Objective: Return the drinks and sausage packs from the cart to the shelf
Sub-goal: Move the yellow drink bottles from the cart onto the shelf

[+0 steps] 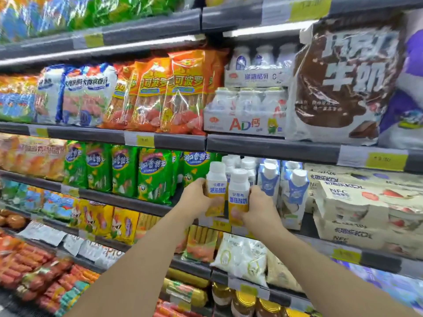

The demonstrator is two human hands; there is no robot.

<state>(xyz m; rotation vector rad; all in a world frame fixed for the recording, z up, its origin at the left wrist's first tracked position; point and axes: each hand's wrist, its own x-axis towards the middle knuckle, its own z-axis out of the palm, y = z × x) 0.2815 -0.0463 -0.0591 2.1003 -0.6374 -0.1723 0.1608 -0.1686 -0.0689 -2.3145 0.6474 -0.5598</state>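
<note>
My left hand (197, 199) grips a white-and-yellow yogurt drink bottle (216, 186) with a white cap. My right hand (259, 207) grips a second bottle of the same kind (238, 191) right beside it. Both bottles are upright at the front edge of the middle shelf (219, 225), in front of more white bottles (235, 163) of the same row. Green sausage packs (154, 175) stand to the left on that shelf level. Orange sausage packs (183, 92) fill the shelf above. The cart is out of view.
Blue-and-white cartons (295, 191) stand just right of the bottles, then cream multipack boxes (357, 202). Above are AD milk multipacks (247, 113) and a big brown milk bag (343, 78). Lower shelves hold yellow packs (121, 223), loose red sausages (34, 271) and jars (242, 303).
</note>
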